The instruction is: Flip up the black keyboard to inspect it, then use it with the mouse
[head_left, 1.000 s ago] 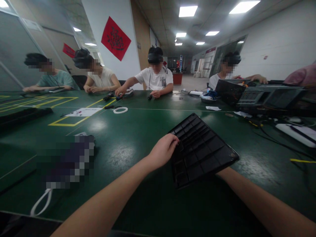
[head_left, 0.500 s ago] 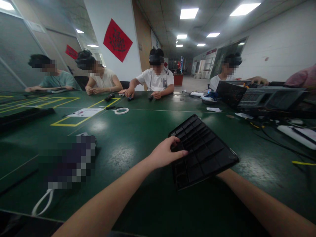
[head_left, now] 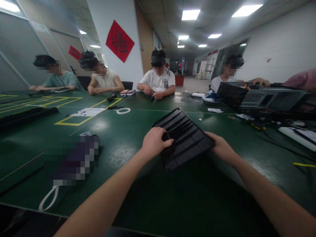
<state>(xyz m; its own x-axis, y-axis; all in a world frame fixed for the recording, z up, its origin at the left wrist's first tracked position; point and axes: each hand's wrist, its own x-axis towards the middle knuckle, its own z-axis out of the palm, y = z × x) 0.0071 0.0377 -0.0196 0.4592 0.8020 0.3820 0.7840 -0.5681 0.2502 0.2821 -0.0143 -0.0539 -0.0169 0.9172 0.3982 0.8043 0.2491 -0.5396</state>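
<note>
The person's left hand point(head_left: 156, 143) and right hand point(head_left: 222, 147) both grip a flat black ribbed plastic tray point(head_left: 184, 138), held tilted over the dark green work table point(head_left: 138, 200) in front of the person. The left hand's fingers point(head_left: 165, 142) curl over the tray's near-left edge, partly into the ribbing, while the right hand's fingers point(head_left: 209, 137) clamp its right edge, with the fingertips partly out of sight behind the rim. The tray's underside is hidden, and it's hard to tell whether its lower corner touches the table. To the left lies a pixelated dark object point(head_left: 76, 159) - blurred out, can't tell what it is - with a white loop of cord point(head_left: 48, 198) at its lower end. Farther off are a white coiled ring point(head_left: 123, 111) and a white sheet of paper point(head_left: 87, 112) inside a yellow-taped rectangle point(head_left: 74, 115). At right, a grey electronic unit point(head_left: 274, 100) sits among tangled cables, partly cut off by the frame edge. A seated co-worker in a white T-shirt point(head_left: 158, 80) faces across the table, hands around a small black item point(head_left: 151, 97) - too small to make out.
</note>
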